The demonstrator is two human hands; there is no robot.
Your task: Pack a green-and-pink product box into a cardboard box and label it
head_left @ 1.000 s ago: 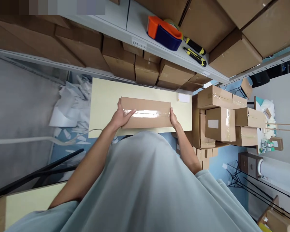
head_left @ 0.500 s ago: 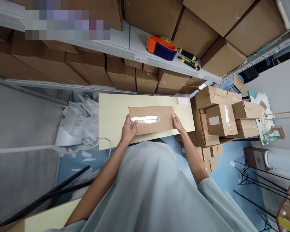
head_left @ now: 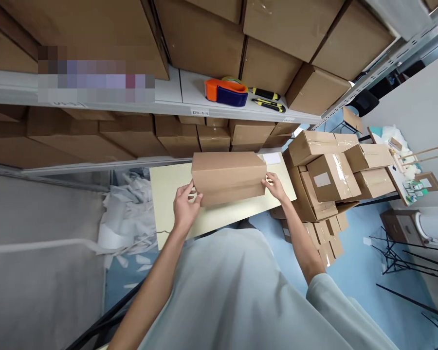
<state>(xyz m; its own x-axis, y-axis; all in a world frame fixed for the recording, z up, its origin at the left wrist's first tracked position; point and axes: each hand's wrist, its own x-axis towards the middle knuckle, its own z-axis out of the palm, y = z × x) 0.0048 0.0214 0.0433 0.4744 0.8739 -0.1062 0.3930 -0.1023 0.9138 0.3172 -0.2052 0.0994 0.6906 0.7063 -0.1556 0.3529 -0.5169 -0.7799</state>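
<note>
The cardboard box [head_left: 228,177] is plain kraft brown with no print, over a pale cream-yellow table top [head_left: 166,187]. At twelve o'clock from it, on a light grey shelf [head_left: 168,92], lie a tape dispenser [head_left: 224,91] — orange with a dark blue part — and two utility knives [head_left: 265,93] in black and yellow. At three o'clock the stacked cartons [head_left: 310,143] are the same brown, striped with glossy clear tape, one bearing a white label [head_left: 321,180]; white paper scraps [head_left: 126,214] heap at nine o'clock, the floor [head_left: 354,262] at four o'clock is light blue, and the shirt [head_left: 222,291] at six o'clock is a plain pale grey-blue.
</note>
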